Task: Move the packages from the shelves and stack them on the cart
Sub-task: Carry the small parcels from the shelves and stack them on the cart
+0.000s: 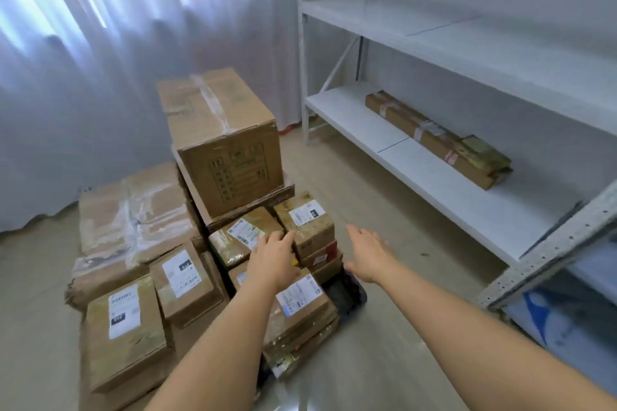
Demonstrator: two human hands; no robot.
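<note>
— Plainly, most of the packages are already stacked on the cart (347,294), whose dark deck shows only at the near right corner. What is left on the shelves (444,183)?

— One long flat package (437,138) is seen on the lower shelf, far right, well apart from the pile.

— And the hands?

— Both are held out with fingers released; nothing is grasped. The left hand (272,255) is spread over the small labelled box (303,220), though contact cannot be told. The right hand (367,253) is held in the air just right of it.

— What could be upset?

— The large carton (223,140) is perched high on a flat board over smaller boxes; a nudge from below could tip it. The small stack at the right edge could be pushed off the cart. The long package, if laid across uneven tops, would likely rock or slide.
</note>
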